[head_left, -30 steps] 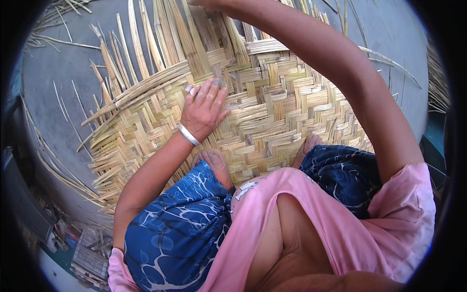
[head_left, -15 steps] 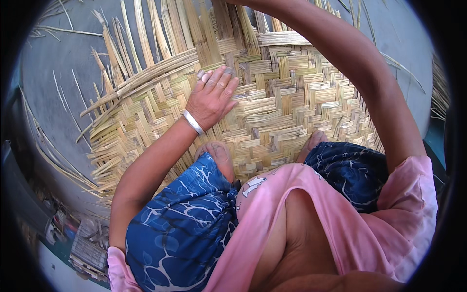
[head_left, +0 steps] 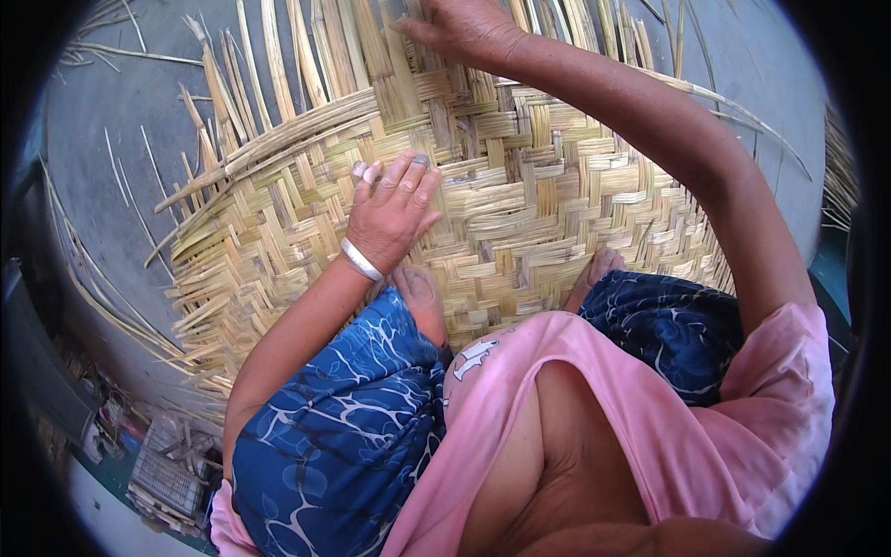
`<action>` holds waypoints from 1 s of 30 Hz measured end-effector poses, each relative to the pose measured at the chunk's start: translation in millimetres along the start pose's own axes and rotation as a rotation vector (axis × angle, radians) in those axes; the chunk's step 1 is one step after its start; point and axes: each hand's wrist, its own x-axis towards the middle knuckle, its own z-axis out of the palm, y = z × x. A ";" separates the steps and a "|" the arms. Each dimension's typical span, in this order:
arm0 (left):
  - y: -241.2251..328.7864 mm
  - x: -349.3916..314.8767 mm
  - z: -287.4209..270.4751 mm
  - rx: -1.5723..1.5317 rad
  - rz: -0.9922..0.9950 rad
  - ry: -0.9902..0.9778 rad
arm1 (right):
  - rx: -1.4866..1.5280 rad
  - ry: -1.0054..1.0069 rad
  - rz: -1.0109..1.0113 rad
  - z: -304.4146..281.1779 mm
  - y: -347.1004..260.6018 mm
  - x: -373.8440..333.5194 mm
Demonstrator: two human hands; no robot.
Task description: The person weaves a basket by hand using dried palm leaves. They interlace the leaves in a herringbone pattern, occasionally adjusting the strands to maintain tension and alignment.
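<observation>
A partly woven mat (head_left: 520, 200) of pale, split plant strips lies beneath my hands and feet. My left hand (head_left: 390, 209), with a silver bangle at the wrist, rests on its left middle part, fingers spread and holding nothing. At the far edge, my right hand (head_left: 469, 32) is over the upright, unwoven strips (head_left: 394, 70). Its thumb points left, apart from the fingers, and touches or nearly touches a wide strip. The picture's top edge cuts off the other fingertips. Several crosswise strips (head_left: 306, 123) run along the weave's far left border.
Loose thin strips (head_left: 121, 176) lie on the grey floor (head_left: 93, 121) at the left, and a long one (head_left: 742, 110) sticks out to the right. A bundle of stalks (head_left: 840, 167) stands at the far right. A wire crate (head_left: 167, 464) is at the lower left.
My right hand has come into view at the top. The left hand has slid a little toward me and left. The pale crosswise band beside the right forearm no longer shows.
</observation>
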 end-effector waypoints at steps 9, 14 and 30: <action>-3.8 7.8 -1.4 -0.068 0.047 0.008 | 0.682 -0.454 0.658 -4.6 -20.2 20.0; -6.9 12.0 -2.4 -0.071 0.101 -0.003 | 0.535 -0.389 0.466 22.9 3.4 2.0; -49.9 89.6 -30.8 -0.675 -0.510 0.237 | 0.866 -0.572 0.582 -8.1 9.7 7.5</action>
